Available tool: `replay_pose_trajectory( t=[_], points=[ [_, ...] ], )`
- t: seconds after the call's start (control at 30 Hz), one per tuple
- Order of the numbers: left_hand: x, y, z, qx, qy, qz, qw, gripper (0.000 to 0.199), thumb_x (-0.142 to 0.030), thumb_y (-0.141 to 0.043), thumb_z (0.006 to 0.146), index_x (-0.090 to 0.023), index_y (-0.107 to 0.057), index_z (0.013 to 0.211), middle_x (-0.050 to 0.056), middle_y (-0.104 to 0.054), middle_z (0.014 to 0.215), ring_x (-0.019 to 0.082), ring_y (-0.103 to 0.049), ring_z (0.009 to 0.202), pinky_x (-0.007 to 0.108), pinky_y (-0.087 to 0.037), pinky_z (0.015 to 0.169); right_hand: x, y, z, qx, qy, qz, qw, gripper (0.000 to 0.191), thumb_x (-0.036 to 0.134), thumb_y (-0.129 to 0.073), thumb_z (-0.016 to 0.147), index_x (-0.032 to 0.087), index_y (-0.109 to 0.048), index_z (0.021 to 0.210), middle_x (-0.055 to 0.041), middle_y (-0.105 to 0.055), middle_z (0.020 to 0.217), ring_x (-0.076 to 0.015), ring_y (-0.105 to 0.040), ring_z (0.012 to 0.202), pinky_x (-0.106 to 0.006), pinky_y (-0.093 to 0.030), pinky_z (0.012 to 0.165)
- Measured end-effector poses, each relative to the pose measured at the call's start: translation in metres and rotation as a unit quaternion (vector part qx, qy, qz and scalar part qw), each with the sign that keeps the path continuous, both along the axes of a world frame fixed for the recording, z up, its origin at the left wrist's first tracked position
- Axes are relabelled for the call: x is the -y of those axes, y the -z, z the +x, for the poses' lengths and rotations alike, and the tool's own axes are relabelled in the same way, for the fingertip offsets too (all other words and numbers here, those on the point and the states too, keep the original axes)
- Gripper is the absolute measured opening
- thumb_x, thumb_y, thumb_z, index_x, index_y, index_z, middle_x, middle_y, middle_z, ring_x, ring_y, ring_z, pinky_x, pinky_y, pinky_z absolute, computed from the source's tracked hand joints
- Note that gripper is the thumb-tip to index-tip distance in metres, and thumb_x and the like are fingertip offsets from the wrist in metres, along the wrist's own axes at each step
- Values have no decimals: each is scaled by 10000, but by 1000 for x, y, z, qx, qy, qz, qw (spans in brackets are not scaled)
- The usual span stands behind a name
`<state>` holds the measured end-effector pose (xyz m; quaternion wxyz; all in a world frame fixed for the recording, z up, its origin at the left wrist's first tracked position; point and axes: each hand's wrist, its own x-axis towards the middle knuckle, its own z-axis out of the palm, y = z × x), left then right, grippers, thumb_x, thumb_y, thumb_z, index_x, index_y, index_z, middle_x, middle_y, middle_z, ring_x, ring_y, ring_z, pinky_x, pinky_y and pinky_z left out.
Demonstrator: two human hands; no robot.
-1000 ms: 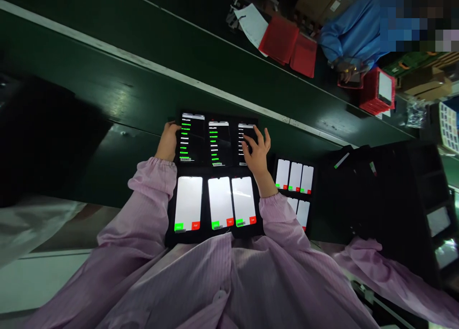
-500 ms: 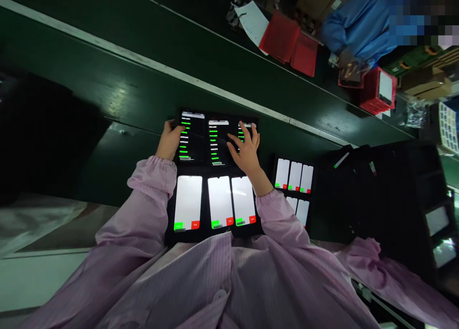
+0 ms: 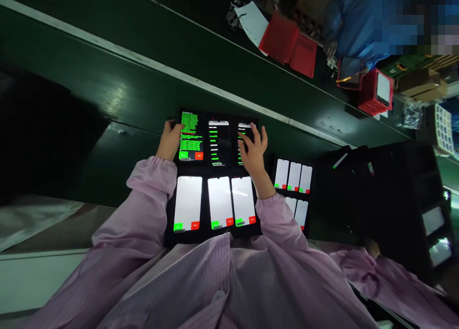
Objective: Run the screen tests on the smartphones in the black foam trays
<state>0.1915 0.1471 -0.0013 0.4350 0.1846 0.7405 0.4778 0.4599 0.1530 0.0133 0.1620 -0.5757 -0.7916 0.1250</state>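
A black tray (image 3: 205,170) holds several lit phones in two rows. My left hand (image 3: 169,140) is closed on the left edge of the upper left phone (image 3: 191,137), whose screen is full of green text with green and red buttons. Above the upper right phone (image 3: 245,147) hovers my right hand (image 3: 255,149), fingers spread and nothing in it. The upper middle phone (image 3: 218,143) shows a dark list. White screens with green and red corners fill the lower row, such as the lower left phone (image 3: 188,200).
To the right lies a second tray of white-screened phones (image 3: 294,175). Across the green bench (image 3: 143,94) are red sleeves (image 3: 279,36), a paper sheet (image 3: 252,23) and a red stack (image 3: 375,93), near a person in blue (image 3: 353,27). A pink sleeve (image 3: 398,276) shows at lower right.
The upper left phone's screen has switched from a list to dense green text with two buttons. My right hand has shifted right, toward the upper right phone. My left hand stays put.
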Motion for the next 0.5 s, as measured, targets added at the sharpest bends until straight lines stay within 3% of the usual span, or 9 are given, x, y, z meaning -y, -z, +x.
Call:
replay_pose_trajectory(
  t=[0.17, 0.4, 0.5],
  points=[
    [-1, -17, 4, 7, -1, -16, 1000, 109, -114, -612, 936, -194, -565, 994, -16, -639, 915, 176, -592, 963, 322, -489, 985, 1, 5, 29, 7, 49, 3, 999, 406, 438, -445, 1114, 327, -750, 1358, -66, -451, 1734, -413, -184, 1689, -778, -280, 1284],
    [0, -26, 6, -2, -2, -33, 999, 129, -106, -628, 928, -213, -556, 944, -4, -640, 895, 197, -588, 998, 323, -489, 976, 2, 11, 26, 4, 62, 4, 998, 389, 438, -471, 1102, 332, -760, 1341, -67, -463, 1718, -421, -212, 1673, -785, -294, 1265],
    [-1, -27, 5, -9, -2, -47, 999, 117, -120, -630, 929, -214, -562, 933, 9, -644, 904, 211, -595, 1018, 339, -499, 990, 6, 10, 33, -21, 63, 18, 998, 411, 433, -445, 1110, 318, -765, 1342, -73, -489, 1700, -401, -223, 1672, -737, -298, 1292]
  ],
)
